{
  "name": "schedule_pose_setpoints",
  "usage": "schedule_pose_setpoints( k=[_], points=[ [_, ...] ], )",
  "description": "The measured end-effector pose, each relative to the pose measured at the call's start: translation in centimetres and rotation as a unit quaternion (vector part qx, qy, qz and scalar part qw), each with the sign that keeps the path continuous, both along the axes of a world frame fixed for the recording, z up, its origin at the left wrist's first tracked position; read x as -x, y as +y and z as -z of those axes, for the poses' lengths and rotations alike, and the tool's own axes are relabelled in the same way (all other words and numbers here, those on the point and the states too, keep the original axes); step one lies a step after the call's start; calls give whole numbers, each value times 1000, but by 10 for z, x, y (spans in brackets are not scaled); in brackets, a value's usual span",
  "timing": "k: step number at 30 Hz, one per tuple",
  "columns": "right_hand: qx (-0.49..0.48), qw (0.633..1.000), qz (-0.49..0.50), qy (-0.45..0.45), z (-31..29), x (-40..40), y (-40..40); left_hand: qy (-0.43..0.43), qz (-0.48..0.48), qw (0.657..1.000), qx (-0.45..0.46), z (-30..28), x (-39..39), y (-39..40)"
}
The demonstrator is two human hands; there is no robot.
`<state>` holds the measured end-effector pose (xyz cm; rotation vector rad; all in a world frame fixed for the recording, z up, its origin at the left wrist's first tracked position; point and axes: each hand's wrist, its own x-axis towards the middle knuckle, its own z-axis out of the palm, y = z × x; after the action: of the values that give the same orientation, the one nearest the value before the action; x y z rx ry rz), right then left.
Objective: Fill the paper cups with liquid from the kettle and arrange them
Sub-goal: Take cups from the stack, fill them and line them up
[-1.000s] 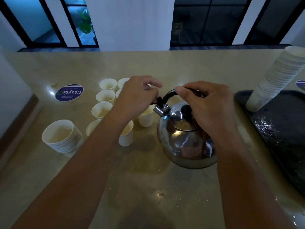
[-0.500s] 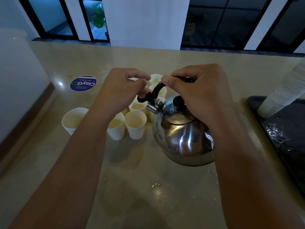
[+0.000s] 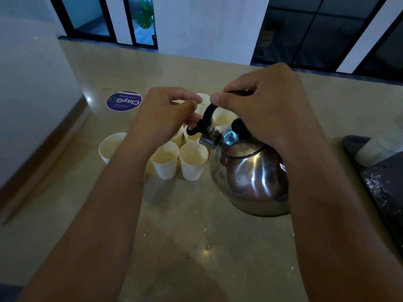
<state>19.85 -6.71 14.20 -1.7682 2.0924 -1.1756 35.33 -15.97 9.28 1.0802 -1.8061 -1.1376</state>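
Kettle (image 3: 250,171) of polished steel stands on the bench (image 3: 196,247) near its middle, spout (image 3: 207,141) aimed at a cluster of paper cups (image 3: 192,160) just to its left, several already showing pale liquid. The right hand (image 3: 268,112) curls its grip around the top of the black handle (image 3: 209,112), while the left hand (image 3: 165,114) pinches the small black lever (image 3: 193,130) at the spout. Judging from this, the pour is being set up: the spout cap looks about to be opened, and the next move calls for lifting and tipping the kettle over a cup without knocking the close-packed group. The left forearm hides part of the cluster, so the cup count and fill levels cannot be told. At the right edge, a dark tray (image 3: 379,188) and a leaning stack of cups (image 3: 379,147) are cut off by the frame.
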Motion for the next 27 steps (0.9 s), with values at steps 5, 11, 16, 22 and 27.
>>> schedule_pose_setpoints(
  k=[5,11,16,22,27],
  points=[
    [-16,1000,-8,15,2,0,-7,2,-1,1000,-11,5,-1,-4],
    [-26,999,-22,13,2,3,-9,16,0,1000,-18,6,1,-6],
    [-30,999,-25,16,4,3,-9,10,2,1000,-16,6,0,-6],
    [-32,999,-24,19,5,2,-10,3,-3,1000,-22,8,0,-3],
    [-38,999,-24,21,3,2,-8,1,-4,1000,-23,6,1,-2]
  ],
)
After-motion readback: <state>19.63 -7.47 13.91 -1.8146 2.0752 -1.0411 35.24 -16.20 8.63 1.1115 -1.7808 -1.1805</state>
